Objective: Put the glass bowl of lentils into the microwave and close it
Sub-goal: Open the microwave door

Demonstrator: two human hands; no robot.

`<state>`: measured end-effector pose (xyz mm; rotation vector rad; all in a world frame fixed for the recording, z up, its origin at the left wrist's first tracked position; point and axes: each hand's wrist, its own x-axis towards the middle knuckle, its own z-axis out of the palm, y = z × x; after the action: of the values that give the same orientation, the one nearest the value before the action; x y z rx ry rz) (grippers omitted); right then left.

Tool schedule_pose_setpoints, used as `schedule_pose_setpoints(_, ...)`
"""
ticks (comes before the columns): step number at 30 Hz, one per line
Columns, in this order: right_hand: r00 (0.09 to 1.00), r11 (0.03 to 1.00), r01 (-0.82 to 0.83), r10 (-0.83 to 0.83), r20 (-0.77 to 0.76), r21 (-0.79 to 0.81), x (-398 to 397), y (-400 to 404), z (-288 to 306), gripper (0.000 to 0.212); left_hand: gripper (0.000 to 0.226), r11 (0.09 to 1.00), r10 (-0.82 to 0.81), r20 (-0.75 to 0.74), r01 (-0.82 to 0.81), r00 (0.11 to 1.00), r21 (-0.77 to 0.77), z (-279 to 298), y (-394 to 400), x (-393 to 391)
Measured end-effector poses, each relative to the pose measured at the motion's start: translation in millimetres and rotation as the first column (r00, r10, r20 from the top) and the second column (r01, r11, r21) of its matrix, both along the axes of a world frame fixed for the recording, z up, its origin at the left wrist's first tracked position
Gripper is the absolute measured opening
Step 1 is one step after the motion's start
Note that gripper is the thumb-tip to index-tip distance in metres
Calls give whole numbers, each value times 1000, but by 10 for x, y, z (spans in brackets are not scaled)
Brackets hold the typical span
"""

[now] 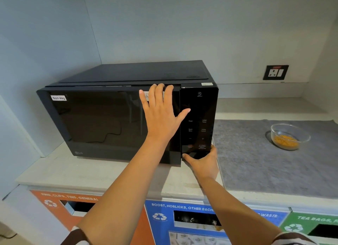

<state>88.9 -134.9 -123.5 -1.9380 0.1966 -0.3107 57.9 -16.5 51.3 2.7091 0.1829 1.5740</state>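
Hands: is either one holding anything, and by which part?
Nothing is lifted. Left hand lies flat on the microwave door; right hand grips its lower right corner. Bowl sits untouched.

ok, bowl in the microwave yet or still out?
Out. The glass bowl of lentils sits on the grey mat, right of the microwave.

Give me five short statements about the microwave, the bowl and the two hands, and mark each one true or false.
1. The glass bowl of lentils sits inside the microwave. False: it stands on the grey mat to the microwave's right.
2. The left hand lies flat on the microwave door. True.
3. The right hand holds the bowl. False: it grips the lower corner of the control panel.
4. A white label on the door reads Non-Veg. True.
5. The bowl is empty. False: it holds yellow-orange lentils.
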Motion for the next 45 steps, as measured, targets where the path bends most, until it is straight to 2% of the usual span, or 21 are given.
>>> schedule_pose_setpoints(10, 996, 992, -85, 85, 5, 95, -129, -48, 21, 92, 74, 1000, 8, -113, -10, 994, -18, 32, -27, -183)
schedule_pose_setpoints(16, 997, 994, 6, 3, -80, 112, -338, -41, 77, 93, 69, 998, -39, -134, 32, 990, -51, 42, -42, -437)
schedule_pose_setpoints(25, 991, 993, 69, -57, -123, 94, -996, 113, 222, 74, 63, 978, -184, -102, 172, 978, -115, 43, 88, -1173)
schedule_pose_setpoints(35, 999, 990, -5, 10, -35, 140, -2145, 404, 148, 61, 57, 914, -314, -1, 302, 949, -272, 56, 393, -2205)
schedule_pose_setpoints(40, 999, 993, -23, 27, -37, 112, -2536, 503, 164, 60, 48, 888, -319, 39, 313, 947, -336, 106, 516, -2562)
schedule_pose_setpoints(45, 997, 992, -80, 82, -10, 101, -2776, 607, 220, 59, 37, 922, -240, 22, 235, 970, -308, 163, 702, -2835)
